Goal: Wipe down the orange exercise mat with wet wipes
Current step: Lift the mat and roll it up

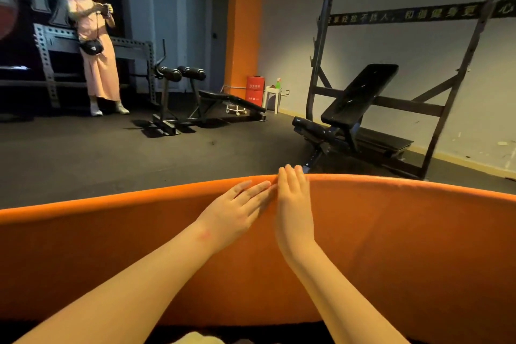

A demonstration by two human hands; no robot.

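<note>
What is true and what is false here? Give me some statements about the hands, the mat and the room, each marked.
1. The left hand and right hand rest on the orange mat. True.
2. The left hand holds a wipe. False: its fingers lie straight on the mat, holding nothing.
3. The right hand reaches the mat's far edge. True.
4. Someone stands on the mat. False: the person in pink stands on the dark floor beyond it.
5. The bench is orange. False: it is black.

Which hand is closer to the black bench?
The right hand. Its fingertips reach the far edge of the orange mat, on the side towards the black bench. The left hand lies flat on the mat, further left.
</note>
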